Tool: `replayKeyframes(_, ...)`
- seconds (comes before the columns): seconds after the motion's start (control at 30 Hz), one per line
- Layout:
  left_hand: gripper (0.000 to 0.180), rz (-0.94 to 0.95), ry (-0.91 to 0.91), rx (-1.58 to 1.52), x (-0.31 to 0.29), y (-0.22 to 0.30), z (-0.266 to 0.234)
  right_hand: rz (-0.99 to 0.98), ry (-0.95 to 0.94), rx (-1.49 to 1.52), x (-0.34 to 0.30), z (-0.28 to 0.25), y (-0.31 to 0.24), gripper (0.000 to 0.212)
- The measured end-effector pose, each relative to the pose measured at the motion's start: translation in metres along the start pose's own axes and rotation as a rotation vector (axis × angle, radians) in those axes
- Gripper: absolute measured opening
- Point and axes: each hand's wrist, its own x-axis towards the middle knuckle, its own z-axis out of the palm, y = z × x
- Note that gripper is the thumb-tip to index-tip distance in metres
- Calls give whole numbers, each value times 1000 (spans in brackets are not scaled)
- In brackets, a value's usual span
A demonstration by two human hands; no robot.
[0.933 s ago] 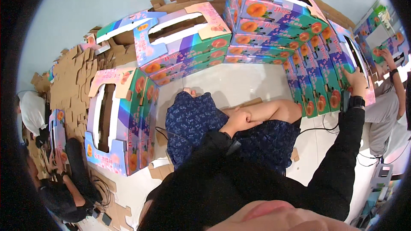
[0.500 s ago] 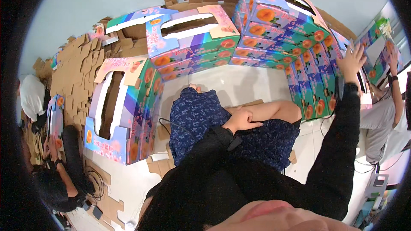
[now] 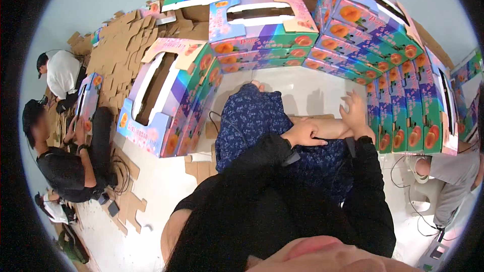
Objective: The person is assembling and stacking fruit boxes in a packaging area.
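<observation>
The right hand (image 3: pixel 354 113) is spread wide; just beside it, at three o'clock, stands a row of fruit-printed cartons (image 3: pixel 411 113). The left hand (image 3: pixel 301 133) lies over the leg (image 3: pixel 331 128), palm hidden, so its grip cannot be told.

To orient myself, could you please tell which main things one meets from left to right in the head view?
Seated co-worker's box, left box stack, person's left hand, person's right hand, right row of upright boxes.
</observation>
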Motion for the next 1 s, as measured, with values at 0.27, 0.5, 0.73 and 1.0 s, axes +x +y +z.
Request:
replayKeyframes(0.27, 59, -115, -25, 49, 5, -3, 2, 427, -500, 271, -4, 0, 0, 31)
replayKeyframes(0.5, 59, 18, 35, 149, 3, -6, 4, 487, -582, 74, -5, 1, -8, 50)
replayKeyframes(0.73, 59, 55, 33, 231, -1, -6, 5, 538, -845, -188, 4, -2, -25, 70)
replayKeyframes(1.0, 67, -469, 20, -64, -14, -11, -14, 351, -656, -305, -13, -32, -54, 70)
